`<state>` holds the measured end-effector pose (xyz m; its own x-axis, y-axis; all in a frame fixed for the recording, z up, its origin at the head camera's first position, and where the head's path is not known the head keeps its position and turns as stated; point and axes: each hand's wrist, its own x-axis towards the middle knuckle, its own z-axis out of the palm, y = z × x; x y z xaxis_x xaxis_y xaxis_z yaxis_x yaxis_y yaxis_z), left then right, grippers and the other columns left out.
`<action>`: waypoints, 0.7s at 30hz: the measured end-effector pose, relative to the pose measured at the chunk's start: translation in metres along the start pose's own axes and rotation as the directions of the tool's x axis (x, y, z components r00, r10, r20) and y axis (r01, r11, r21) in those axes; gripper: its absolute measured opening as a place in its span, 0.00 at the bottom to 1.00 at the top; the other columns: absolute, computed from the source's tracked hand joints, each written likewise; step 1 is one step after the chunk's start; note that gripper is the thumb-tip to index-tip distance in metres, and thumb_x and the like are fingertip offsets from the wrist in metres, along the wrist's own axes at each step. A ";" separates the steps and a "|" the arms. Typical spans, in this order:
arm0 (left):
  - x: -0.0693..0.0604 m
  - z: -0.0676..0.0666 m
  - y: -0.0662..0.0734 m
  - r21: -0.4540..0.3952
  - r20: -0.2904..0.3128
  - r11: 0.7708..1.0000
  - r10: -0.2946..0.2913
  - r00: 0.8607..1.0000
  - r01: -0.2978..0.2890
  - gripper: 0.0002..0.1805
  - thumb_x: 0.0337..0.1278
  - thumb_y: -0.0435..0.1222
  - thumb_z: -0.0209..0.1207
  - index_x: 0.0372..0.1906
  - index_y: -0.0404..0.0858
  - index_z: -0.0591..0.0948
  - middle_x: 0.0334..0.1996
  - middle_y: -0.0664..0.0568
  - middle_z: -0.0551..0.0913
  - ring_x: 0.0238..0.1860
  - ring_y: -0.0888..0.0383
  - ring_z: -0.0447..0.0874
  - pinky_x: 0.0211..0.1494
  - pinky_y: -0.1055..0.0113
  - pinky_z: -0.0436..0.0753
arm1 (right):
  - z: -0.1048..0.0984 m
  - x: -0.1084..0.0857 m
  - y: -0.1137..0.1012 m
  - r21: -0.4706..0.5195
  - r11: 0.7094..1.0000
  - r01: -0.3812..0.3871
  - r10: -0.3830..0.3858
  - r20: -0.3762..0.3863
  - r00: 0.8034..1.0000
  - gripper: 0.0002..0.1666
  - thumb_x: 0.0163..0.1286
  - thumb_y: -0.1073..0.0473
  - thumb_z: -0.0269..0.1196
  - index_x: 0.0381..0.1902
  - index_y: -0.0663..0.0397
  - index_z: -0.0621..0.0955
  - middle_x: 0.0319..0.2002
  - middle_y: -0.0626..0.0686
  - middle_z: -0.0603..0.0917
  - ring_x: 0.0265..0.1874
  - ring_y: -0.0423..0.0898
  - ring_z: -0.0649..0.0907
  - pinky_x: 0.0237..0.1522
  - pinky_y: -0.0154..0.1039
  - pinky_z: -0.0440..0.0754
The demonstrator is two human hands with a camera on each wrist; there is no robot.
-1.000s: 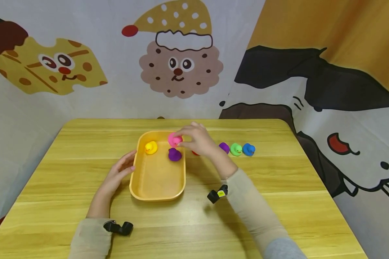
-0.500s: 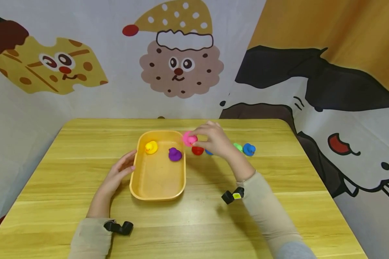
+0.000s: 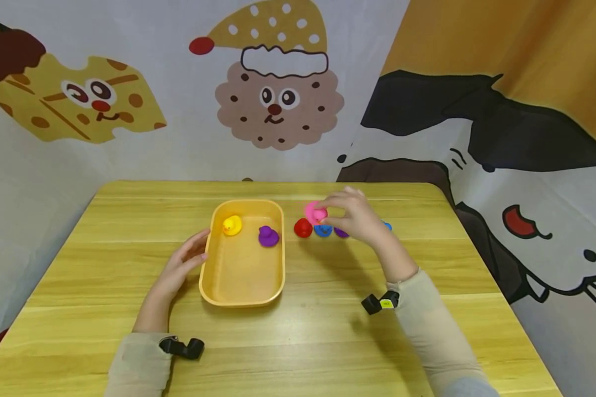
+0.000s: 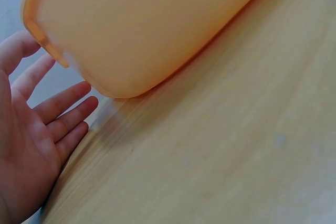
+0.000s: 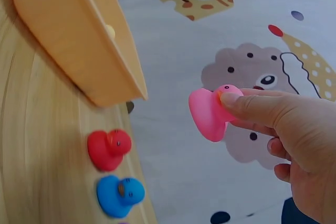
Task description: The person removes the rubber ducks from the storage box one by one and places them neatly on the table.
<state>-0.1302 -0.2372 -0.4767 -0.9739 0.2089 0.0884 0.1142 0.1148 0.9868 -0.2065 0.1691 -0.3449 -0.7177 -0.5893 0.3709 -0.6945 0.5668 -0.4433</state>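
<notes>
The pink duck (image 3: 315, 212) is held in the air right of the tray (image 3: 243, 270), over the far side of the row of toys. The right hand's (image 3: 356, 216) grip is closed on it, thumb and fingers pinching it. As far as shows, two toys are in the tray: a yellow duck (image 3: 232, 225) at its far left and a purple duck (image 3: 268, 236) at its far right. Outside it, on the surface (image 3: 298, 331), a red duck (image 3: 303, 228), a blue duck (image 3: 323, 231) and a second purple toy (image 3: 341, 232), partly hidden, sit side by side; a sliver of blue (image 3: 388, 225) shows farther right. The left hand's (image 3: 181, 262) grip is slack at the tray's left wall, fingers apart; how firmly it presses, I cannot tell.
</notes>
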 end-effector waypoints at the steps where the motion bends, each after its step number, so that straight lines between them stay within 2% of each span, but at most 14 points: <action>1: 0.000 0.000 0.000 0.000 0.000 1.000 -0.001 1.000 0.001 0.30 0.69 0.35 0.53 0.73 0.41 0.61 0.68 0.36 0.63 0.61 0.63 0.66 0.57 0.75 0.69 | -0.001 -0.002 0.002 0.003 1.000 -0.006 0.006 -0.001 1.000 0.17 0.53 0.63 0.74 0.43 0.54 0.87 0.41 0.51 0.86 0.43 0.48 0.78 0.62 0.53 0.57; 4: 0.000 0.000 0.000 -0.004 0.001 1.000 0.001 1.000 -0.001 0.30 0.69 0.34 0.52 0.73 0.40 0.61 0.68 0.36 0.63 0.61 0.62 0.66 0.57 0.75 0.69 | -0.006 -0.009 0.007 0.009 1.000 -0.022 0.022 -0.005 1.000 0.17 0.54 0.65 0.73 0.43 0.55 0.86 0.42 0.51 0.86 0.45 0.50 0.80 0.67 0.55 0.50; 8: 0.000 0.000 0.001 -0.008 0.006 1.000 -0.003 1.000 0.003 0.30 0.69 0.34 0.52 0.73 0.40 0.60 0.68 0.36 0.63 0.62 0.59 0.66 0.57 0.75 0.69 | -0.015 -0.017 0.015 0.006 1.000 -0.014 0.014 -0.031 0.999 0.17 0.52 0.66 0.74 0.42 0.55 0.87 0.41 0.52 0.86 0.43 0.50 0.78 0.59 0.53 0.58; 11: 0.000 0.001 0.001 -0.010 0.008 1.000 -0.008 1.000 0.008 0.30 0.69 0.34 0.52 0.73 0.40 0.60 0.68 0.36 0.63 0.63 0.56 0.65 0.57 0.75 0.68 | -0.023 -0.024 0.023 0.003 1.000 -0.009 0.009 -0.051 0.999 0.18 0.51 0.67 0.75 0.42 0.55 0.87 0.40 0.52 0.86 0.40 0.49 0.76 0.49 0.51 0.61; 15: 0.001 0.001 0.001 -0.012 0.008 1.000 -0.003 1.000 0.003 0.30 0.69 0.33 0.52 0.73 0.40 0.60 0.68 0.36 0.63 0.64 0.54 0.65 0.57 0.75 0.68 | -0.033 -0.033 0.033 -0.003 1.000 -0.019 0.019 -0.061 0.998 0.17 0.51 0.68 0.74 0.41 0.56 0.87 0.41 0.54 0.86 0.40 0.49 0.76 0.48 0.51 0.60; 21: 0.000 0.000 0.002 -0.005 0.005 1.000 0.003 1.000 -0.003 0.30 0.69 0.34 0.52 0.73 0.40 0.61 0.67 0.35 0.63 0.62 0.60 0.66 0.57 0.74 0.69 | -0.047 -0.045 0.047 -0.028 0.998 -0.057 0.055 -0.053 0.997 0.16 0.52 0.70 0.73 0.42 0.57 0.86 0.42 0.55 0.86 0.43 0.52 0.78 0.51 0.51 0.62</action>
<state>-0.1295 -0.2368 -0.4752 -0.9726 0.2141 0.0910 0.1163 0.1089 0.9872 -0.2090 0.2490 -0.3442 -0.7567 -0.5256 0.3888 -0.6537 0.6150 -0.4409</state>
